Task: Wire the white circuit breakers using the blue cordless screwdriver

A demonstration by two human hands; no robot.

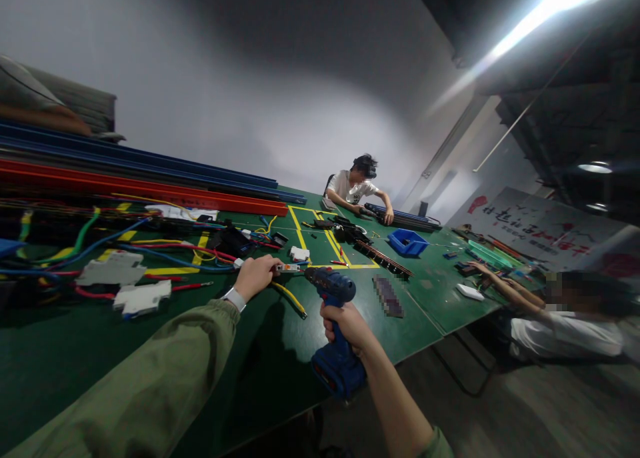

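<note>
My right hand (347, 325) grips the handle of a blue cordless drill (333, 325), whose nose points left at a small white and orange component (289, 269). My left hand (256, 275) is closed around that component and pins it to the green table (280, 365). A yellow wire (290, 298) runs out from under the left hand toward me. A watch sits on my left wrist, above an olive sleeve.
Red and blue rails (150, 178) lie along the far left. Loose wires and white breaker housings (143, 297) lie at left. A blue bin (407, 243) and a dark rail (383, 258) lie beyond. One person sits at the far end; another leans on the table at right.
</note>
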